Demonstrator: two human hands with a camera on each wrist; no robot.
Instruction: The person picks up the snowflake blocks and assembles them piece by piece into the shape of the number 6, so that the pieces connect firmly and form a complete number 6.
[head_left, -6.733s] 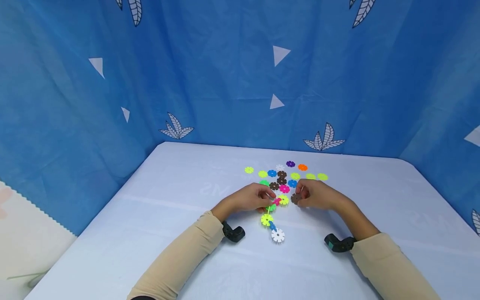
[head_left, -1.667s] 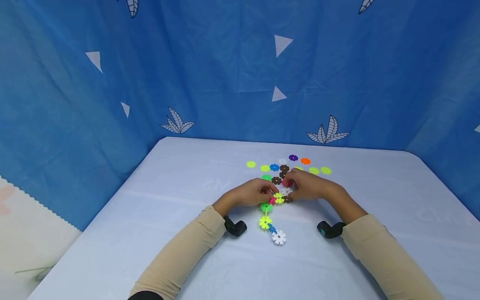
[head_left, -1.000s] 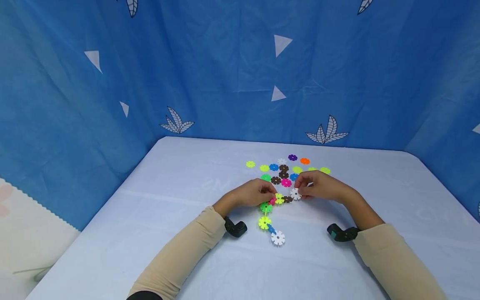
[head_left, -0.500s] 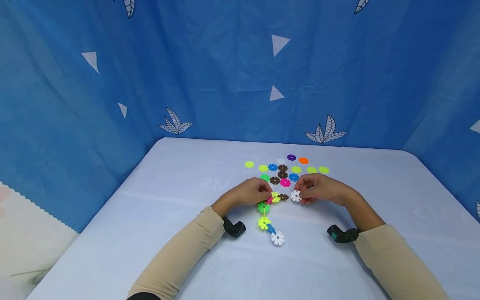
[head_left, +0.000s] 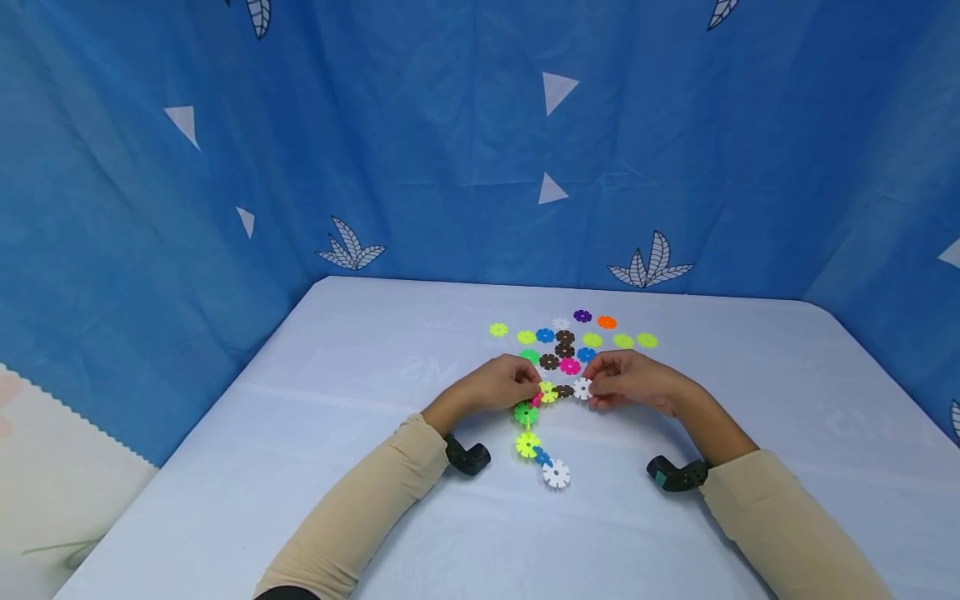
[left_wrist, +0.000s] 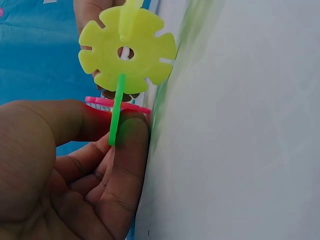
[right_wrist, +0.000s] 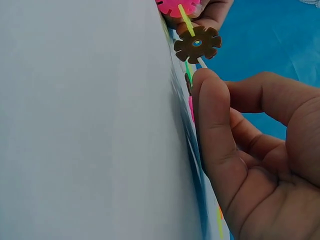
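Observation:
My left hand (head_left: 498, 386) pinches the pink notched disc (left_wrist: 131, 106) in a chain of interlocking plastic discs. From there the chain runs toward me through a green disc (head_left: 527, 413), a yellow one (head_left: 528, 445) and a blue one (head_left: 542, 457) to a white end disc (head_left: 557, 474). On the other side, a bright yellow disc (head_left: 548, 392) carries a brown disc (right_wrist: 197, 46). My right hand (head_left: 636, 380) pinches a white disc (head_left: 582, 388) by its right side. Its edge meets the brown disc's rim; how deep it sits in the slot I cannot tell.
Behind the hands, several loose discs lie flat on the white table (head_left: 420, 325), among them a pink (head_left: 570, 367), a purple (head_left: 582, 316) and an orange one (head_left: 607, 322). A blue curtain (head_left: 450, 150) hangs beyond the far edge.
The brown disc, earlier in my right hand, is now on the bright yellow disc. My right hand has since picked up a white disc and moved it left against the brown one.

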